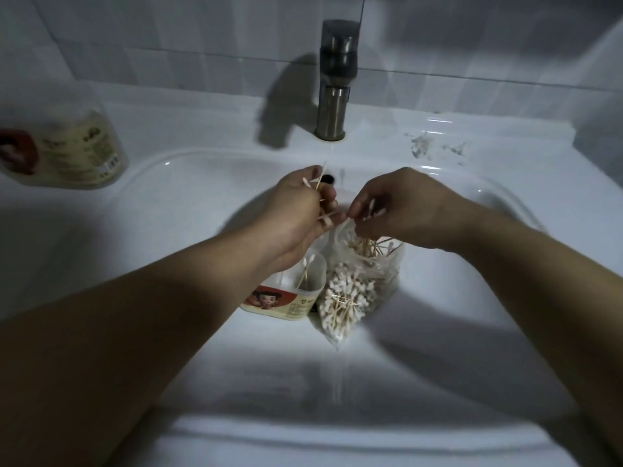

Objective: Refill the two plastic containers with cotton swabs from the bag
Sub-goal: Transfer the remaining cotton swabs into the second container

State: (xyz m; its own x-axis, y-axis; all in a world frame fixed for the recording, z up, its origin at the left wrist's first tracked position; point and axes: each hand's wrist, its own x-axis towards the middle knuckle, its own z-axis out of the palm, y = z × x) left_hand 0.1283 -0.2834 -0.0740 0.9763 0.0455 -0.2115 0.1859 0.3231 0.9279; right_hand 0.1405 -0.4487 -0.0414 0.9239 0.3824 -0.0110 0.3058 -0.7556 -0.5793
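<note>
A clear plastic bag [354, 291] full of wooden-stick cotton swabs lies in the white sink basin [202, 210]. Beside it on the left stands an open plastic container [286, 298] with a cartoon label and a few swabs inside. My left hand [296, 210] hovers above this container and grips a small bunch of swabs. My right hand [394, 207] is at the bag's mouth and pinches several swabs there. A second, lidded container [64, 150] packed with swabs stands on the ledge at far left.
A dark metal faucet [335, 79] rises behind the basin at centre. Smudges of residue [435, 146] mark the ledge to its right. White tiled wall [168, 38] closes off the back. The sink's front rim [303, 443] runs below my forearms.
</note>
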